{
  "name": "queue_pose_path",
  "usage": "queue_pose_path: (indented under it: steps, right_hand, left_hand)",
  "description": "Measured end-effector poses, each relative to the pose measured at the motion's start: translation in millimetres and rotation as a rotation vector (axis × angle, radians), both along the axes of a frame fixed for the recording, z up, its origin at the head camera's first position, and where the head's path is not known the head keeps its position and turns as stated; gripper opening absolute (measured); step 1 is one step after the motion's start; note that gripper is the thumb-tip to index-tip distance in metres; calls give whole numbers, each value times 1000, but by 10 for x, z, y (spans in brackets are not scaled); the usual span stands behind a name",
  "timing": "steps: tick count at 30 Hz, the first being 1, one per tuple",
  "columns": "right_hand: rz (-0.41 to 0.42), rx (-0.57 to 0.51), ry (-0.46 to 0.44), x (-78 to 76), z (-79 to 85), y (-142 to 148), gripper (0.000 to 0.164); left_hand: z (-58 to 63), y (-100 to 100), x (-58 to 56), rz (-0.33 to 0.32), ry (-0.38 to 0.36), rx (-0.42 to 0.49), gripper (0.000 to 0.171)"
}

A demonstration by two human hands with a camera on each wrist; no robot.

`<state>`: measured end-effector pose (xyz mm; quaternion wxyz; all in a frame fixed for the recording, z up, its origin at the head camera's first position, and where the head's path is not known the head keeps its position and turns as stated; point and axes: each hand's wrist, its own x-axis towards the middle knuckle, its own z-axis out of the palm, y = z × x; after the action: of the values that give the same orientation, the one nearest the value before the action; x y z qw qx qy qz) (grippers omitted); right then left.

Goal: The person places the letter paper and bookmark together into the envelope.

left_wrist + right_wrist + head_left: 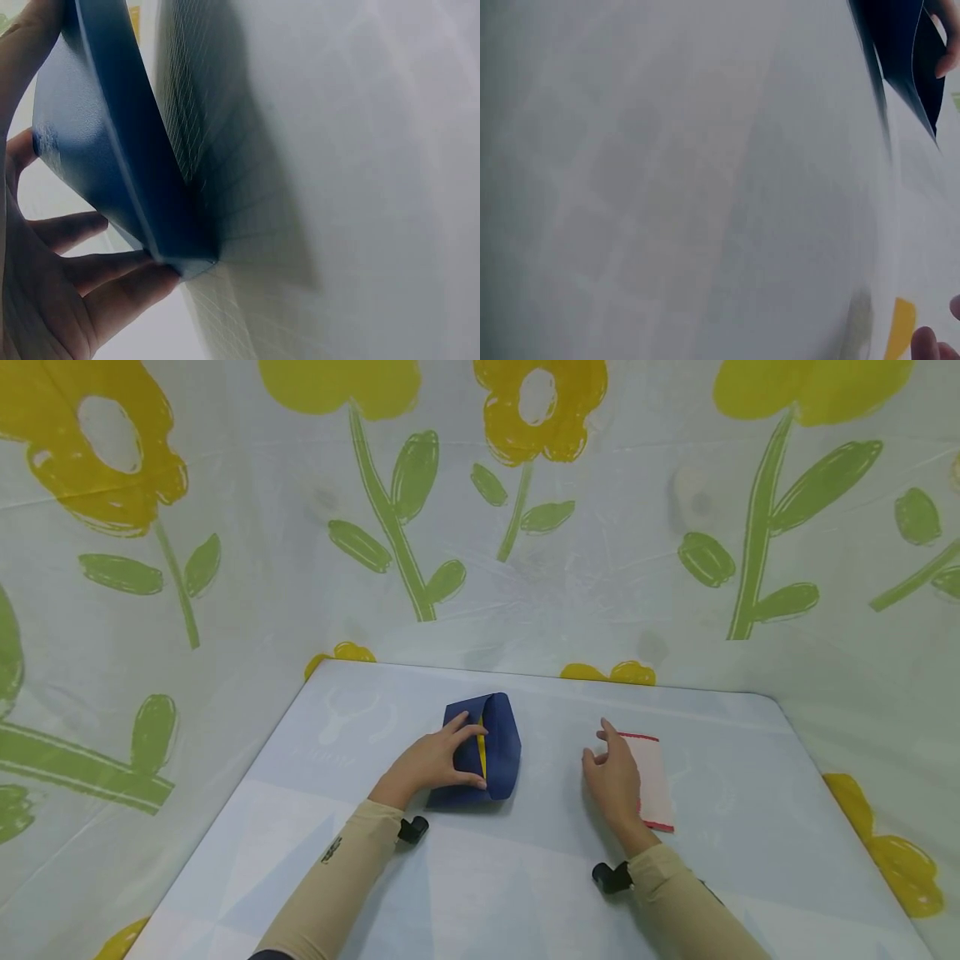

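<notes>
A navy blue envelope (pixel 504 752) sits at the middle of the table, its flap side facing right. A yellow strip (pixel 482 752) shows along its opening. My left hand (pixel 437 762) grips the envelope, with thumb and fingers spread along the opening. In the left wrist view, fingertips (pixel 161 281) touch one end of the blue envelope (pixel 112 127). My right hand (pixel 617 777) is apart from the envelope, its fingers loosely bent around nothing. It overlaps a flat white piece with red edges (pixel 657 785) in the head view. Right fingertips (pixel 924 345) show at the right wrist view's lower corner.
The pale table (pixel 540 877) has a faint printed pattern. Behind it and at both sides hangs a white sheet (pixel 600 593) with yellow flowers and green leaves. Small black devices sit at the left wrist (pixel 413 830) and right wrist (pixel 611 877).
</notes>
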<state>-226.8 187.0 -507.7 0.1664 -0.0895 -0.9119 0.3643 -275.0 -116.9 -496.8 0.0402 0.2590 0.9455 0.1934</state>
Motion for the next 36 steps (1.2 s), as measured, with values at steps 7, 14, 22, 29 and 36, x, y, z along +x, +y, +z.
queue_pose_path:
  steps: [7, 14, 22, 29, 36]
  right_hand:
    - [-12, 18, 26, 10, -11, 70, 60]
    - [-31, 16, 24, 46, -8, 179, 59]
    - [-42, 27, -1, 74, -3, 300, 59]
    - [-41, 21, 0, 113, 0, 368, 59]
    - [-61, 29, -24, 152, 15, 438, 59]
  left_hand:
    - [2, 4, -2, 8, -13, 1, 94]
    - [15, 6, 5, 8, -11, 0, 92]
    - [0, 0, 0, 8, -2, -6, 92]
    - [7, 0, 7, -4, 2, 6, 92]
    - [23, 9, 13, -7, 7, 16, 90]
